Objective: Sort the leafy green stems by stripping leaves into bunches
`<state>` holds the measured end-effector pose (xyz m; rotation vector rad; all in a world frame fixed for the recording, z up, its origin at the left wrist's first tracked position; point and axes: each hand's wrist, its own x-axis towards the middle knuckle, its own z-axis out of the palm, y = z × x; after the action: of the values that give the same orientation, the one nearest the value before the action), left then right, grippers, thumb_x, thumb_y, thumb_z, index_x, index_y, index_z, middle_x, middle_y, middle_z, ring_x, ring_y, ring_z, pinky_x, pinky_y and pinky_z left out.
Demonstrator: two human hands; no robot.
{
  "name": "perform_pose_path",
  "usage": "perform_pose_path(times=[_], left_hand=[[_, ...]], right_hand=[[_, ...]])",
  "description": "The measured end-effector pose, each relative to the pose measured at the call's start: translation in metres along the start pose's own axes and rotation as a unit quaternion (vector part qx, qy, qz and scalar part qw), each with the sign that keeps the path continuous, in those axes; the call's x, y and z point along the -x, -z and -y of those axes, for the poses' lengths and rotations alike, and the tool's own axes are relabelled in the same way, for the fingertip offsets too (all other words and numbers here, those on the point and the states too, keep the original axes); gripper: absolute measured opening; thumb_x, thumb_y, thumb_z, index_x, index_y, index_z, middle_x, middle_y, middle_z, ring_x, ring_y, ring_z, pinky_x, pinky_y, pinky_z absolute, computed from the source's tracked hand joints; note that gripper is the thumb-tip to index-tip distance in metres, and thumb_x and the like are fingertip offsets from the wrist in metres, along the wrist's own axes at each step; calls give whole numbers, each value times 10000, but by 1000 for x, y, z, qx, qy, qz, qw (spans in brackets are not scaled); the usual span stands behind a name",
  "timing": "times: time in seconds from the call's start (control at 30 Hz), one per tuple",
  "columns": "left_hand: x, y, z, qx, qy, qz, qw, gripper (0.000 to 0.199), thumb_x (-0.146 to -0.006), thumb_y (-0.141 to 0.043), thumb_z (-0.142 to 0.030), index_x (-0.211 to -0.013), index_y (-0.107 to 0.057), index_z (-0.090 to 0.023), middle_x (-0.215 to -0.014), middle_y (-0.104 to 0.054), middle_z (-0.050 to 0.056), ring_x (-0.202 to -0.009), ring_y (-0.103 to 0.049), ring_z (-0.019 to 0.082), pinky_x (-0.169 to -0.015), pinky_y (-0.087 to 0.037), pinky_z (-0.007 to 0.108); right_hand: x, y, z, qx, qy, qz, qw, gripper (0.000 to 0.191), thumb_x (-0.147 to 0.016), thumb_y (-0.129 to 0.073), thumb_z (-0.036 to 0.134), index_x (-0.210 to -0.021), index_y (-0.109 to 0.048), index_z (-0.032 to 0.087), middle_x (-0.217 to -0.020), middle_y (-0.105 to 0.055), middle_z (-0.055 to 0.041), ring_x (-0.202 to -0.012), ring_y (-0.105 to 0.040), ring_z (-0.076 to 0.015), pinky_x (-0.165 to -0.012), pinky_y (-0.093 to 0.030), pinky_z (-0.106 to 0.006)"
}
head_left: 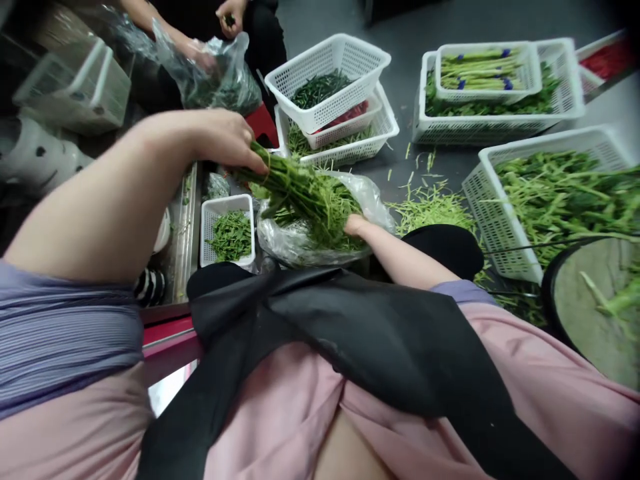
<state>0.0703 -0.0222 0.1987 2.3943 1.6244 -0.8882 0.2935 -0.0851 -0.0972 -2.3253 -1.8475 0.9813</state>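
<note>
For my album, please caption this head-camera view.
Left hand grips a bundle of leafy greens over a plastic bag, right hand at the leaves.

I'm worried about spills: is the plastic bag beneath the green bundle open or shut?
Open: the plastic bag has its mouth spread wide beneath the green bundle.

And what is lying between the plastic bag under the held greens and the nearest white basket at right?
In the head view, pale green trimmings lie on the floor between bag and basket; a black-clad knee partly hides them.
</note>
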Motion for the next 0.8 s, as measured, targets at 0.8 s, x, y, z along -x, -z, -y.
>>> perform_pose_path(times=[0.8], left_hand=[[59,25,13,-161,131,19,978,1005,-710,-299,-794,-1387,-480,-74,-1143,-652,35,-993,-557,154,-824,-352,202]], right_hand=[[18,-31,2,167,207,82,960,408,-933,-307,116,-1207,-602,49,-1161,-656,-253,-1097,-649,-281,-903,-497,-374]])
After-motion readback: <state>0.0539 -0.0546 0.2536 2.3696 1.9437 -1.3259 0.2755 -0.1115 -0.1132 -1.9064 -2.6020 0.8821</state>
